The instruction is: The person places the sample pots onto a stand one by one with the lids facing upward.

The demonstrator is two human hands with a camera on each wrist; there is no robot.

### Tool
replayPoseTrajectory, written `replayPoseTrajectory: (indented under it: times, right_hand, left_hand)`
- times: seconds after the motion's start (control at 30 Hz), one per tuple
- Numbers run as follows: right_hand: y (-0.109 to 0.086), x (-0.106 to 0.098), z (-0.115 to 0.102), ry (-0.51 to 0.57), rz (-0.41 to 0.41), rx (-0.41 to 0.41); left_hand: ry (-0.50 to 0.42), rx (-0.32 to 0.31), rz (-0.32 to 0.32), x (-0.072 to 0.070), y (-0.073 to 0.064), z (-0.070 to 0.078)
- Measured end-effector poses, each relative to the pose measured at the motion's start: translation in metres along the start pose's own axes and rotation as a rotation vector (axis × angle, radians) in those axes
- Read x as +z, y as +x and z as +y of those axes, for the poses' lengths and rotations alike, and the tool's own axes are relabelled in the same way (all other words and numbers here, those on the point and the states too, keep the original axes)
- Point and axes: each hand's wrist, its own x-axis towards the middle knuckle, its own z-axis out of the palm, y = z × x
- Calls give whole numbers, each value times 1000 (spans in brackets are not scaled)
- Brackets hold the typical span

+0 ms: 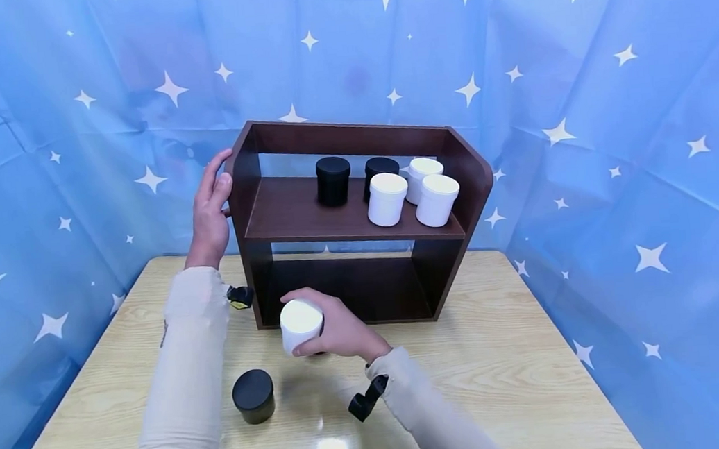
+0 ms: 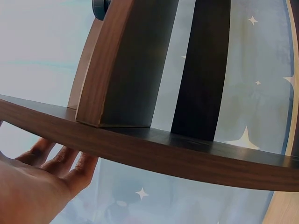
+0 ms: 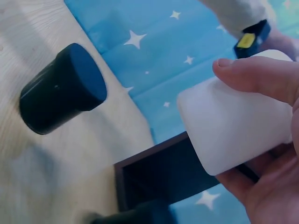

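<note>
My right hand [image 1: 341, 326] grips a white lidded jar [image 1: 300, 322] in front of the shelf's lower level. In the right wrist view the thumb lies across the side of this white jar [image 3: 238, 121], with fingers beneath it. My left hand [image 1: 208, 214] rests against the outer left side of a dark brown two-level shelf [image 1: 348, 239]. The left wrist view shows its fingers [image 2: 84, 170] reaching to the side panel [image 2: 135, 149]. A black lidded jar [image 1: 254, 397] stands on the table left of my right hand. Another dark object is mostly hidden below that hand.
On the upper level stand a black jar [image 1: 334, 182], a second black jar [image 1: 382, 167] partly covered, and three white jars [image 1: 387, 199] toward the right. The shelf stands on a light wooden table [image 1: 502, 381], with a blue star-patterned curtain [image 1: 581, 167] behind and beside it.
</note>
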Motion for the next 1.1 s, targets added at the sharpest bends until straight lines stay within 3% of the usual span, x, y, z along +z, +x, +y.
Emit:
replayPoseTrajectory:
  times: [0.43,0.83,1.1]
  right_hand:
    - [9,-38,-32,22,-28,-66]
    - [3,-54,-27,7,1,-68]
    - [7,-71,-30,36,59,-120]
  left_hand:
    - [19,22,33,-6,17,-27]
    - [4,17,11,2,2,-5]
    - [14,20,23,0,13,-23]
